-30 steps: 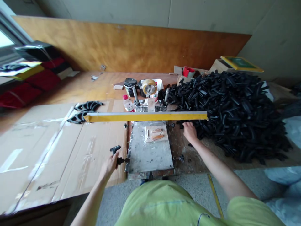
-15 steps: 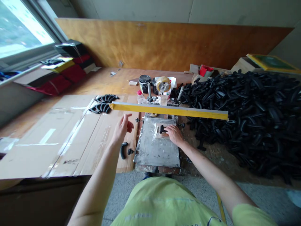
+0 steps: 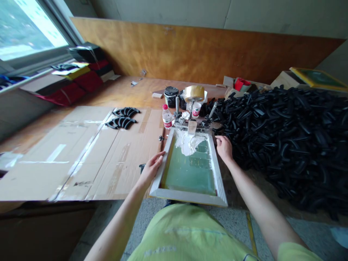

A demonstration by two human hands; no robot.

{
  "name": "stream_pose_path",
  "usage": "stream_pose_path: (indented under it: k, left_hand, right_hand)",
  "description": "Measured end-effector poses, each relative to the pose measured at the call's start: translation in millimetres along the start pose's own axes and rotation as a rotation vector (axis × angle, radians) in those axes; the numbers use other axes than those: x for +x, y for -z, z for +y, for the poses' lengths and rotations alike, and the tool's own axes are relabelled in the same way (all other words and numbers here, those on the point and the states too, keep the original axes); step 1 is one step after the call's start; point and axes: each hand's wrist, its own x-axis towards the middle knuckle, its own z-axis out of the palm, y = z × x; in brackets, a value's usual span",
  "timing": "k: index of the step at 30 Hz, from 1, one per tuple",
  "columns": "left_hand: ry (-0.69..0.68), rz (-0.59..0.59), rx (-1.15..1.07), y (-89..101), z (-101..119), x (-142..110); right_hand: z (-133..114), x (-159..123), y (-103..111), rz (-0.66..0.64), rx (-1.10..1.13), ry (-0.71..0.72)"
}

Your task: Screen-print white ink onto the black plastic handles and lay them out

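Observation:
A screen-printing frame (image 3: 221,183) with a pale rim and green mesh lies lowered in front of me. White paste (image 3: 189,142) is smeared over the far part of its mesh. At the left rim, my left hand (image 3: 153,167) is closed on the frame's edge. Beside the right rim, my right hand (image 3: 224,148) has its fingers curled together; what they hold, if anything, is hidden. A small pale block (image 3: 192,127) stands at the frame's far end. The metal plate and the black part on it are covered by the frame.
Curved black parts (image 3: 123,117) lie in rows on the cardboard (image 3: 89,156) at left. A large heap of black parts (image 3: 285,145) fills the right. Behind the frame stand a red-capped bottle (image 3: 166,117), a black-lidded tub (image 3: 171,96) and a tape roll (image 3: 194,93).
The frame has swung down from its raised position over the metal plate. My right hand has left the black part and moved right; my left hand has come down to the frame's left edge.

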Motion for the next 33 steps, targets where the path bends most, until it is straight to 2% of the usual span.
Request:
stream_pose_path:
  k: [2, 3, 5, 7, 9, 11, 14, 17, 19, 22, 24, 26, 28, 30, 33]
  left_hand:
    - [0.011, 0.020, 0.039, -1.8, -28, 5]
    - [0.008, 0.034, 0.061, -3.4, -38, 9]
    - [0.007, 0.056, 0.092, -5.6, -52, 16]
    - [0.011, 0.053, 0.103, -6.0, -59, 21]
    - [0.008, 0.042, 0.103, -5.3, -60, 22]
    - [0.004, 0.034, 0.097, -4.8, -60, 20]
    - [0.009, 0.038, 0.091, -5.5, -59, 17]
    - [0.008, 0.059, 0.098, -6.8, -58, 16]
    - [0.006, 0.066, 0.106, -7.4, -56, 15]
    - [0.006, 0.057, 0.105, -7.4, -53, 14]
    - [0.006, 0.056, 0.111, -6.8, -51, 13]
    - [0.006, 0.054, 0.114, -6.2, -51, 13]
    - [0.010, 0.047, 0.099, -5.6, -49, 13]
    - [0.019, 0.040, 0.068, -5.0, -42, 10]
    - [0.055, 0.050, 0.017, -3.3, -17, 1]
  right_hand:
    - [-17, 24, -3, 0.060, 0.052, 0.075]
    - [-31, 36, -8, 0.045, 0.069, 0.150]
    - [-58, 56, -22, -0.070, 0.052, 0.281]
    - [-79, 64, -35, -0.220, -0.022, 0.307]
    - [-88, 58, -43, -0.324, -0.100, 0.298]
    - [-88, 41, -41, -0.364, -0.119, 0.359]
    - [-78, 12, -24, -0.420, -0.039, 0.574]
    - [-72, 4, -6, -0.502, 0.051, 0.703]
    - [-73, 9, -2, -0.507, 0.079, 0.675]
    - [-77, 12, -9, -0.390, 0.082, 0.578]
    - [-78, 2, -16, -0.335, 0.093, 0.597]
    - [-76, -9, -18, -0.348, 0.117, 0.653]
    - [-74, -11, -17, -0.371, 0.138, 0.646]
    - [-77, 2, -14, -0.359, 0.145, 0.567]
    - [-86, 44, -11, -0.286, 0.108, 0.413]
